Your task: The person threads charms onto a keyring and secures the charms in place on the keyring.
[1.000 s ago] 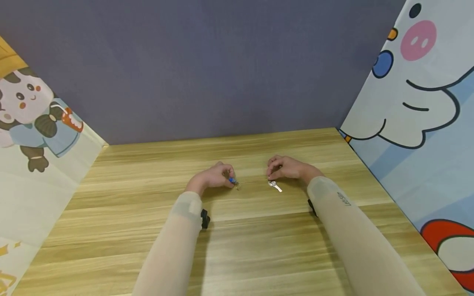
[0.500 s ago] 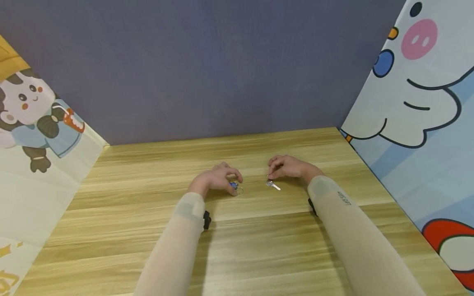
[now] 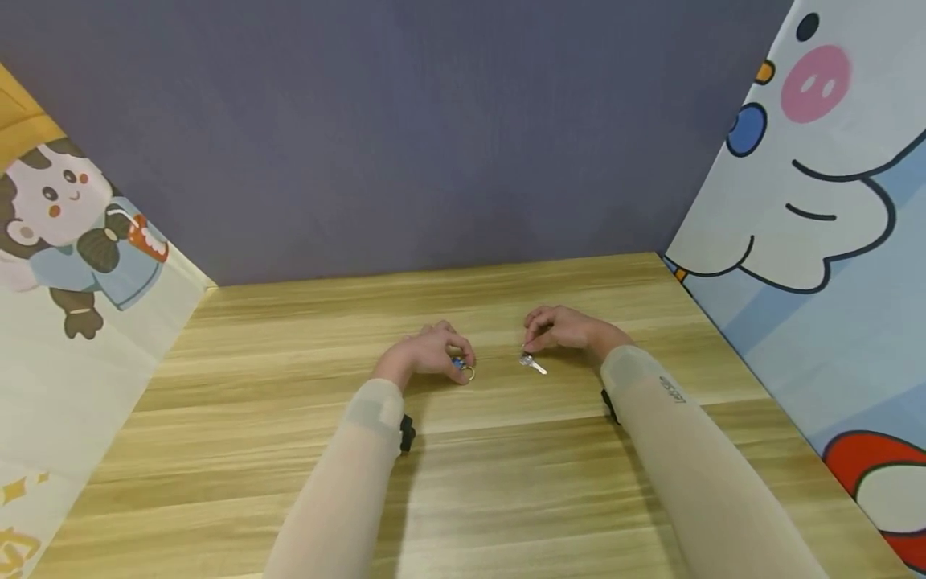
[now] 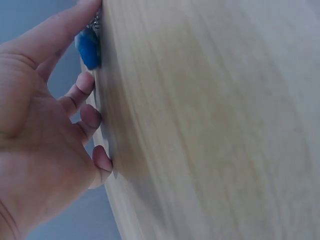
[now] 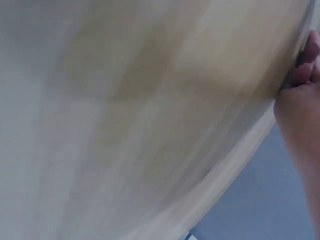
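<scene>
Just left of the table's middle, my left hand pinches a small keychain with its thumb and index finger. The keychain has a blue charm under the fingers and a thin metal ring showing past the thumb. In the left wrist view the blue charm lies close to the tabletop, beyond the loosely bent other fingers. To the right, my right hand pinches a silver key by its head end; the blade points towards me. The right wrist view shows only part of the right hand, and no key.
A wood-grain tabletop lies under both hands. Behind it rises a grey-purple panel. Side panels with cartoon prints, a figure at left and a pig-nosed animal at right, border the table.
My left hand has shifted slightly right and nearer; its finger and thumb parted, then closed in again at the keychain's ring. The right hand and key have hardly moved.
</scene>
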A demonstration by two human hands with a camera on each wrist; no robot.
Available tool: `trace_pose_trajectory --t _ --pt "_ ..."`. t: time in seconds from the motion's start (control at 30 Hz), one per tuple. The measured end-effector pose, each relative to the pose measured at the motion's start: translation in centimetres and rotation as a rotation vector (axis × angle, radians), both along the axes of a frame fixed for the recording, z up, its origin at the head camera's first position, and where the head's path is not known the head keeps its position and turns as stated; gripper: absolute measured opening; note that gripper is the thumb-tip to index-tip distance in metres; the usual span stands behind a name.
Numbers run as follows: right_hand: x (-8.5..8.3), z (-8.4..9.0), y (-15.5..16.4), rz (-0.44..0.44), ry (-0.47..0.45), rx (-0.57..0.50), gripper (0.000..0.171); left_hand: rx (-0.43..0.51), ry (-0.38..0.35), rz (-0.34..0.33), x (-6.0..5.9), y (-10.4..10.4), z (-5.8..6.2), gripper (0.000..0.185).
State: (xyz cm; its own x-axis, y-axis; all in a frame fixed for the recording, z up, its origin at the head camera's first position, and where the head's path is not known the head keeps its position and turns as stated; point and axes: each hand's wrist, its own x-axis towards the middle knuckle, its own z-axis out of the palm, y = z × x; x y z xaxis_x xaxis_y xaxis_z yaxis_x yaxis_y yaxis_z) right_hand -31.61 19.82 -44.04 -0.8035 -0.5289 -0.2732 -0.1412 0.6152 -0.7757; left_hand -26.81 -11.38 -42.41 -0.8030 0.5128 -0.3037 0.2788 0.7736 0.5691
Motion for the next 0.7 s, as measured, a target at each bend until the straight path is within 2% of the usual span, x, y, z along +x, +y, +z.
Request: trace_pose_trajectory --t 0.13,0.27,0.37,0.43,0.57,0.7 --pt "0.1 0.7 0.4 0.030 -0.020 -0.014 0.019 0.121 -0.018 -0.004 0.0 -0.3 0.0 0.009" --pt "0.5 2.1 0.7 0.061 -0.058 -0.059 0.029 0.293 -0.034 0.069 0.3 -0.7 0.2 0.006" --pt "1.2 3.5 0.5 0.037 -0.091 -0.173 0.037 0.354 0.017 0.105 0.5 -0.9 0.8 0.007" --pt "1.7 4.4 0.1 -0.001 -0.092 -0.272 0.037 0.363 0.074 0.104 0.5 -0.8 1.6 0.009" --pt "2.9 6.3 -1.1 -0.096 0.000 -0.343 0.035 0.372 0.157 0.147 0.8 -0.4 3.5 0.013" --pt "4.7 7.8 -2.7 -0.186 0.116 -0.291 0.031 0.402 0.210 0.202 1.6 0.3 5.2 0.016"
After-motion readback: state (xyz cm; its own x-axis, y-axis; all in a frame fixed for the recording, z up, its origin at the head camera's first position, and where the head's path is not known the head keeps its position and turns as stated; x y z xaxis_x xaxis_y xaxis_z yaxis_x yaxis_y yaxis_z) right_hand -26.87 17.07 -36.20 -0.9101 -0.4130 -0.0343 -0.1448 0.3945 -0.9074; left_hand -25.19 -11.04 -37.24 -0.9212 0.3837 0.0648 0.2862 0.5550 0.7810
